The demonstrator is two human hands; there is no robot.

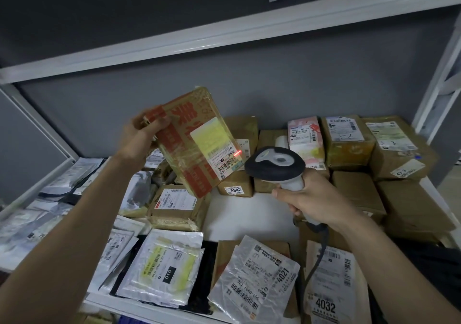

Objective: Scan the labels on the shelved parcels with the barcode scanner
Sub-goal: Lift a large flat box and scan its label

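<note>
My left hand [139,141] grips the top left corner of a brown cardboard parcel [184,134] with red printing, lifted above the shelf and tilted. Its white and yellow label [217,146] faces me. A red scan line [237,153] glows at the label's right edge, by the barcode. My right hand [314,199] holds the grey handle of the barcode scanner [274,165], whose dark head points at the label from the right. The scanner's cable [316,256] hangs down over the parcels below.
The white shelf [249,219] carries brown boxes [349,141] stacked at the back right, silver mailer bags [162,266] at the front, and grey bags [50,199] at the left. A white shelf beam [224,31] runs overhead. A white upright [439,81] stands at the right.
</note>
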